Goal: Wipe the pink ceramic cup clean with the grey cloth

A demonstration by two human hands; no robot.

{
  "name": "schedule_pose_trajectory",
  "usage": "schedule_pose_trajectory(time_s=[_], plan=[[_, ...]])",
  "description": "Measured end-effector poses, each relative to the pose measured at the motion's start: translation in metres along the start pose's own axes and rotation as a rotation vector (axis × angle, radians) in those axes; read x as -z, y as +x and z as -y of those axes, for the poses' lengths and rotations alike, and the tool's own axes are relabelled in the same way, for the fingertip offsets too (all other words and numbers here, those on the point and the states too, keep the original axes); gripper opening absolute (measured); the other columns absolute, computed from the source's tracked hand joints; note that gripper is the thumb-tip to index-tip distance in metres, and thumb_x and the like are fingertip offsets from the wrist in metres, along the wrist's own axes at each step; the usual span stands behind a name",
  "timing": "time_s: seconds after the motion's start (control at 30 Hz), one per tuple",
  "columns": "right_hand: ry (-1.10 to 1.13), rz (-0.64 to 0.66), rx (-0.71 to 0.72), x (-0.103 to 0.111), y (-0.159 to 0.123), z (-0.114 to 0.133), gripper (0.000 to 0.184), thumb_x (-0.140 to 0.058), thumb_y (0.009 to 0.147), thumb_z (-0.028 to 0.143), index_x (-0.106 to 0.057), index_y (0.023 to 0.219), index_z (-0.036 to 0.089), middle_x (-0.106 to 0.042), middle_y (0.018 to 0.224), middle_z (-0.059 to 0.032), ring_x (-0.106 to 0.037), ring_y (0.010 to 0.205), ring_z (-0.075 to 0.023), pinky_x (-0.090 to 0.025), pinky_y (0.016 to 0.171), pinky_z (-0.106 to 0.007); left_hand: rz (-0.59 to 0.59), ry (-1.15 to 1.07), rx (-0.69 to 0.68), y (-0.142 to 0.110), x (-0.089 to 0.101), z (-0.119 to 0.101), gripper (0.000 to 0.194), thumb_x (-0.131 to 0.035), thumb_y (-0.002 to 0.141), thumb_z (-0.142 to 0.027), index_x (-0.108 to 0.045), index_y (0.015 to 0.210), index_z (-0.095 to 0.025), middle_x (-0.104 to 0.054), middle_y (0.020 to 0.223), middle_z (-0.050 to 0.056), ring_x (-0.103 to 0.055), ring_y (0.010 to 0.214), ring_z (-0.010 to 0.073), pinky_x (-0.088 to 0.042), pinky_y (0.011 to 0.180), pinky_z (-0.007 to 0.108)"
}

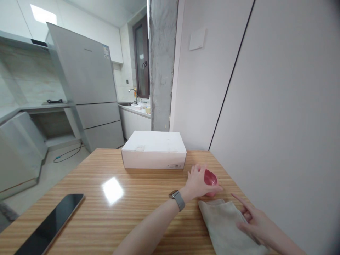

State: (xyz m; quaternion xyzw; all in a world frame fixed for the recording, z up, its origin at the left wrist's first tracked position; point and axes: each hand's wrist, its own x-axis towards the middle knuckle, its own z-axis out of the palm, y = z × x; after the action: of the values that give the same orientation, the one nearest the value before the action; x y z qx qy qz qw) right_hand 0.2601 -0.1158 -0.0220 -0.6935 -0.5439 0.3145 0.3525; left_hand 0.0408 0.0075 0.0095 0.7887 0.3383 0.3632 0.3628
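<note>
My left hand [198, 182], with a grey-banded watch [177, 199] on its wrist, reaches across to a small pink bowl [210, 178]. Its fingers and thumb are closed around the bowl's near-left side and hide much of it. The bowl seems tilted, its glossy inside facing me. Nearer to me lies a folded pale grey-green cloth [221, 225] on the table. Over the cloth's right edge is my right hand [251, 219], index finger stretched out and thumb apart, the other fingers partly bent. Whether it touches the cloth is unclear.
A white box [154, 159] stands at the back of the wood-grain table [138, 205]. A dark phone [51, 226] lies at the front left. The wall [278, 106] runs close along the right side. A fridge [82, 71] and sink counter [136, 118] are beyond.
</note>
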Motion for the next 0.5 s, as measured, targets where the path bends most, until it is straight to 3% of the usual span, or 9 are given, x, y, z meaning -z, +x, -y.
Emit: schedule_pose_trajectory(time_s=[0.1,0.2,0.27,0.37,0.5], plan=[[-0.128,-0.248,0.117,0.004,0.000,0.019,0.055,-0.073,0.062,0.042,-0.066,0.112,0.021,-0.071,0.087,-0.0085,-0.064,0.075,-0.0284,-0.051,0.072,-0.041,-0.087,-0.060,-0.049,-0.020,0.029,-0.016,0.064,-0.069,0.072,-0.049,-0.053,0.128,-0.021,-0.055,0.130,0.014,-0.050,0.119,0.0296,-0.039,0.101,0.044],[-0.019,-0.248,0.190,-0.017,-0.015,0.065,0.032,-0.070,0.067,0.048,-0.071,0.091,0.027,-0.072,0.090,-0.0093,-0.064,0.081,-0.0317,-0.050,0.082,-0.044,-0.153,-0.172,-0.009,-0.054,0.062,-0.023,0.032,-0.055,0.085,-0.042,-0.065,0.106,-0.021,-0.069,0.102,0.008,-0.062,0.093,0.0206,-0.050,0.081,0.032],[0.129,-0.178,0.220,-0.051,-0.028,0.099,0.026,-0.066,0.073,0.053,-0.069,0.081,0.028,-0.071,0.080,-0.0073,-0.064,0.080,-0.0300,-0.050,0.079,-0.040,-0.160,-0.203,0.086,-0.083,0.081,-0.020,0.029,-0.053,0.086,-0.041,-0.066,0.098,-0.019,-0.069,0.081,0.004,-0.062,0.073,0.0169,-0.048,0.065,0.026],[0.383,0.012,0.256,-0.121,-0.044,0.137,0.037,-0.060,0.079,0.058,-0.060,0.064,0.023,-0.063,0.060,-0.0032,-0.059,0.061,-0.0211,-0.049,0.061,-0.032,-0.186,-0.202,0.216,-0.127,0.098,-0.007,0.031,-0.048,0.088,-0.043,-0.065,0.085,-0.017,-0.062,0.063,0.001,-0.057,0.057,0.0136,-0.042,0.054,0.023],[0.585,0.189,0.189,-0.206,-0.053,0.145,0.046,-0.057,0.079,0.064,-0.053,0.065,0.020,-0.051,0.050,0.0032,-0.048,0.047,-0.0124,-0.039,0.048,-0.024,-0.270,-0.100,0.325,-0.176,0.101,0.014,0.037,-0.042,0.091,-0.044,-0.062,0.074,-0.018,-0.056,0.056,-0.002,-0.053,0.055,0.0133,-0.037,0.054,0.023]])
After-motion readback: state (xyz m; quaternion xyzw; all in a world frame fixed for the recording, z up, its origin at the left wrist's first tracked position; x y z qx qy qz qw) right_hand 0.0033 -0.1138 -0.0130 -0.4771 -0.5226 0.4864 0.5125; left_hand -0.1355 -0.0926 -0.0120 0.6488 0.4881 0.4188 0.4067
